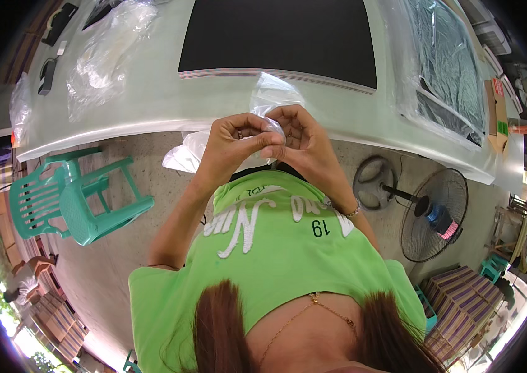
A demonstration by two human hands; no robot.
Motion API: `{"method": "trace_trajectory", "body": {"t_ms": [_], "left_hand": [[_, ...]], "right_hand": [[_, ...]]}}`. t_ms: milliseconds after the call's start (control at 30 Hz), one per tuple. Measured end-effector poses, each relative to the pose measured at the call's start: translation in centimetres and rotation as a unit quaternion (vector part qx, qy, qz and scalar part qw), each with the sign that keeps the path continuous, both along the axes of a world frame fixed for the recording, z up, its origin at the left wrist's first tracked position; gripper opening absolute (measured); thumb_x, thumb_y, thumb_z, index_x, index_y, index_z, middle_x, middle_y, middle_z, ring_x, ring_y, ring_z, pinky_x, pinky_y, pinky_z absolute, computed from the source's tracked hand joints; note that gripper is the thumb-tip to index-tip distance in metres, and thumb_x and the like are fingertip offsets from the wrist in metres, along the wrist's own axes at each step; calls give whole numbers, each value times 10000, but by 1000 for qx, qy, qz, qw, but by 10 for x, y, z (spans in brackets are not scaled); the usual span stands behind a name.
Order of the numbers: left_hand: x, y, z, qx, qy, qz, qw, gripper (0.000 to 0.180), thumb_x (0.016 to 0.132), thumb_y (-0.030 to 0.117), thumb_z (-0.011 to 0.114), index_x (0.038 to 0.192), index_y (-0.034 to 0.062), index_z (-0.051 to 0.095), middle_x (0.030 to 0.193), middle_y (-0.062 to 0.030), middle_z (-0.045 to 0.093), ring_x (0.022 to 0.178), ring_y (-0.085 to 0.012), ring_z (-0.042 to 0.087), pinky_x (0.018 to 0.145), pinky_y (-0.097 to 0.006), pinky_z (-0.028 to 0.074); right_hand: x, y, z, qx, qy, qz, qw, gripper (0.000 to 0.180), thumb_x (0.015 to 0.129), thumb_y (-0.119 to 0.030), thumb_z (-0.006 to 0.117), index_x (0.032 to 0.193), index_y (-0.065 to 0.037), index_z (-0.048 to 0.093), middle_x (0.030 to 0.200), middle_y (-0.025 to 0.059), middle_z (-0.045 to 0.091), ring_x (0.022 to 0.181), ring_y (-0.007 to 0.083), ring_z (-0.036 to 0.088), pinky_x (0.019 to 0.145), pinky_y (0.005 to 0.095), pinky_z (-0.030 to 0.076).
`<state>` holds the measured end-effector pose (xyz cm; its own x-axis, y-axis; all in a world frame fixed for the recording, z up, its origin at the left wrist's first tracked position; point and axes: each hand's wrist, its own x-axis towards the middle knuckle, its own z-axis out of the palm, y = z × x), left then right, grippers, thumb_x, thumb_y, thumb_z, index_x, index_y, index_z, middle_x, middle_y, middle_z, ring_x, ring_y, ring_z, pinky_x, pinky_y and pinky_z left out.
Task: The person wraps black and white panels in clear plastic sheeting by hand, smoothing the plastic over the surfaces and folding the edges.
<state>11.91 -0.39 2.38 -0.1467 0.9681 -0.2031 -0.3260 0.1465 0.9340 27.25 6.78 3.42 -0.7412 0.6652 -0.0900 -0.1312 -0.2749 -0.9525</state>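
A thin clear plastic bag (274, 94) is pinched between my two hands, just past the near edge of the table. My left hand (233, 142) grips it with thumb and bent fingers. Close against it, my right hand (305, 140) pinches the same plastic, the fingertips of both hands almost meeting. Part of the bag reaches up over the table edge. Whitish plastic (187, 153) hangs below the edge beside my left wrist; whether it belongs to the same bag I cannot tell. Beyond my hands lies a stack of black sheets (279, 40).
Crumpled clear plastic (105, 68) and a black tape dispenser (47, 76) lie on the pale table (145, 118) at left. Plastic-wrapped dark items (447, 68) lie at right. A green chair (83, 196) stands left of me, a fan (432, 214) right.
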Motion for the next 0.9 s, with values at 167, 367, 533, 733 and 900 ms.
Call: {"method": "trace_trajectory", "body": {"t_ms": [167, 367, 533, 733, 900], "left_hand": [[-2, -4, -15, -51, -162, 0, 985, 149, 869, 169, 664, 884, 21, 649, 845, -31, 655, 800, -93, 624, 780, -218, 514], [-5, -5, -23, -97, -375, 38, 921, 271, 908, 274, 595, 1065, 55, 571, 1042, -52, 607, 963, -166, 599, 961, -336, 491], [-38, -10, -39, -27, -447, 43, 893, 319, 915, 330, 563, 1105, 75, 544, 1073, -45, 590, 1042, -173, 571, 967, -344, 483], [-92, -9, -58, 25, -528, 85, 845, 221, 940, 251, 534, 1057, 75, 598, 1061, -53, 646, 998, -160, 619, 850, -321, 549], [-126, -14, -51, 1, -478, 134, 868, 202, 941, 221, 539, 1039, 61, 616, 1032, -52, 657, 996, -157, 617, 871, -314, 535]], "right_hand": [[14, 6, -4, -8, -91, -41, 995, 244, 807, -58, 709, 987, 52, 587, 839, 54, 630, 757, 76, 584, 667, 197, 480], [69, 12, -30, -64, -71, -156, 983, 181, 842, -81, 674, 968, 34, 613, 836, 49, 642, 719, 74, 587, 616, 194, 470], [180, 12, -96, -211, 18, -272, 939, 177, 866, -72, 637, 1030, -24, 589, 911, 30, 623, 782, 100, 573, 700, 229, 473], [389, -31, -196, -288, 98, -570, 763, 179, 855, -61, 642, 1020, 0, 615, 900, 82, 653, 766, 191, 616, 710, 306, 512], [542, -99, -168, 45, -533, -522, 664, 365, 806, -10, 564, 1140, 136, 530, 1083, 146, 630, 936, 179, 588, 821, 274, 455]]}}
